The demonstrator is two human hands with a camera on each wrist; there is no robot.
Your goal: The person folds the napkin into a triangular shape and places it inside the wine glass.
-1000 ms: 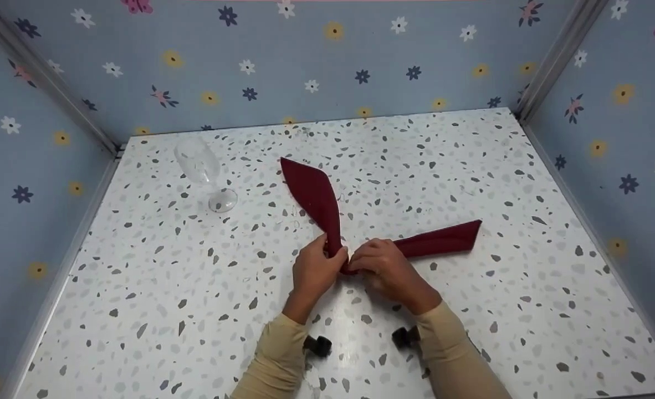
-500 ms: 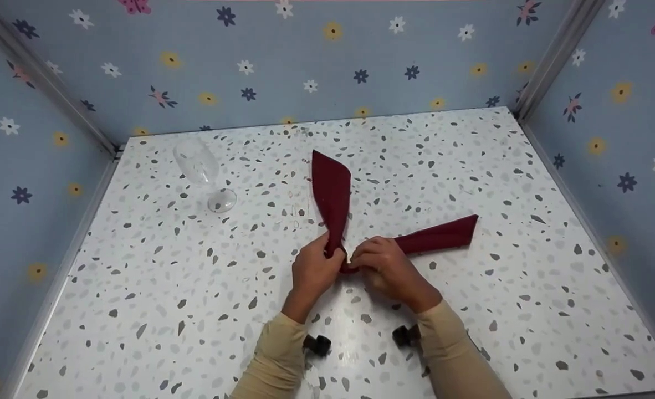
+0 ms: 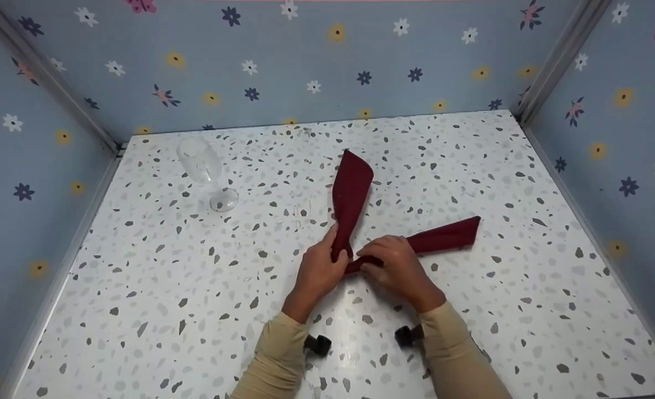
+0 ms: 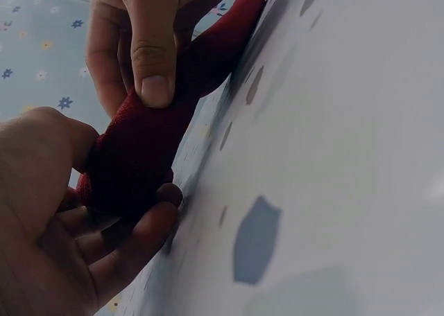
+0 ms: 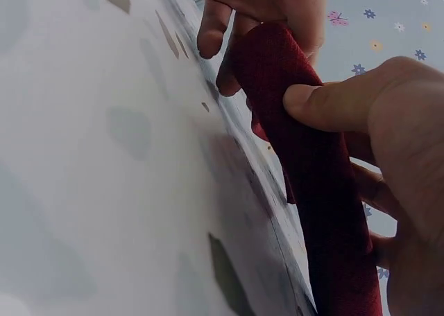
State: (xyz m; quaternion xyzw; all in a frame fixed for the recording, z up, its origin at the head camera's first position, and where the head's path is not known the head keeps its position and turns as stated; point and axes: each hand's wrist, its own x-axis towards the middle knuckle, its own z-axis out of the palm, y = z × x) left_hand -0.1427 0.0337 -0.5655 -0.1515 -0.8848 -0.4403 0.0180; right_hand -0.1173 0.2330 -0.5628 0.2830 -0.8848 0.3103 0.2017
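Cloth [image 3: 352, 191] bends over the surface [image 3: 194, 266], ends toward twelve o'clock and two-thirty; left hand [image 3: 321, 271] and right hand [image 3: 397, 271] pinch it between fingers beside the bend, likely to steady it.

I see deep-red cloth [image 3: 353, 191], a white tabletop [image 3: 527, 327] flecked grey, 2 tan sleeves [image 3: 275, 352], and blue walls [image 3: 283, 50] patterned with flowers.

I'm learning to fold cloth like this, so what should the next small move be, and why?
Perhaps the right hand should bring its length of the red cloth closer to the other length, while the left hand holds firm: both hands grip the cloth near its bend, yet its two ends point apart, one forward, one to the right.
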